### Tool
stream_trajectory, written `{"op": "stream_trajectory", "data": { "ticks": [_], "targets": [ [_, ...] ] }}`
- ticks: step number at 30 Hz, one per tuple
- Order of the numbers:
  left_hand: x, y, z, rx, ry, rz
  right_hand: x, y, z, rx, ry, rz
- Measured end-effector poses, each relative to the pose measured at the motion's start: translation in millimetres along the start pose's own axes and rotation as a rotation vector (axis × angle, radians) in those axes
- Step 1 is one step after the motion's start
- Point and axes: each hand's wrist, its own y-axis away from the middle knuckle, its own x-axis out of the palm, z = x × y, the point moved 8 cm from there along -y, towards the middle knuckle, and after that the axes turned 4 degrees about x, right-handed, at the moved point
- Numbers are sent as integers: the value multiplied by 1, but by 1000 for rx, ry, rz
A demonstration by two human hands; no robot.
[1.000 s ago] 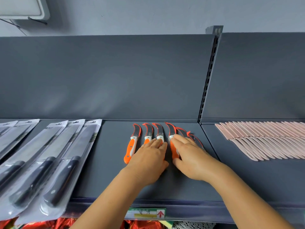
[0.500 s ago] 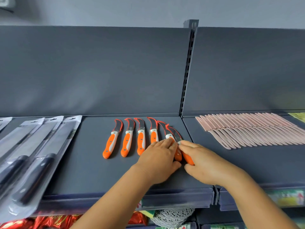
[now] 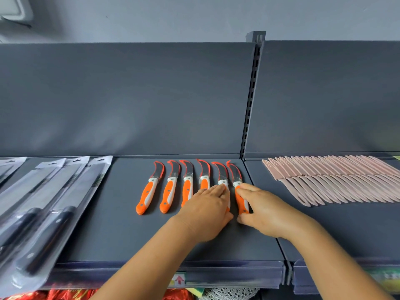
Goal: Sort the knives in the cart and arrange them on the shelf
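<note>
Right hand point(image 3: 263, 210) pinches the last knife point(image 3: 238, 187) by its handle; left hand point(image 3: 207, 210) lies flat across two neighbours. Light, stiff, probably slick — best held by the handle, clear of the hooked blade.

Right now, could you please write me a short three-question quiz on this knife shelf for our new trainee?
1. How many orange-handled curved knives lie in the row?
2. True or false: the pink knives lie on the same shelf section as the orange ones.
3. Which hand touches the rightmost orange knife: A) left hand, B) right hand, C) neither?

Key: 1. Six. 2. False; they lie right of the slotted upright, on the next section. 3. B.
</note>
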Motion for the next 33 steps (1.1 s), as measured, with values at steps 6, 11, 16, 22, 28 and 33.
{"op": "stream_trajectory", "data": {
  "ticks": [6,11,16,22,28,33],
  "targets": [
    [-1,-6,2,-39,3,36,-1,-17,-6,1,21,2],
    [-1,-11,3,-62,-11,55,-1,-25,-10,-10,33,5],
    [0,-12,5,-87,-7,29,-2,-23,-11,-25,27,9],
    [-12,2,7,-121,-30,-110,-15,-7,2,-95,25,-109],
    [-35,54,28,-211,-62,-291,-16,8,56,-284,41,-230],
    [-48,125,73,-362,-98,-374,-1,13,128,-441,57,-269]
  ]
}}
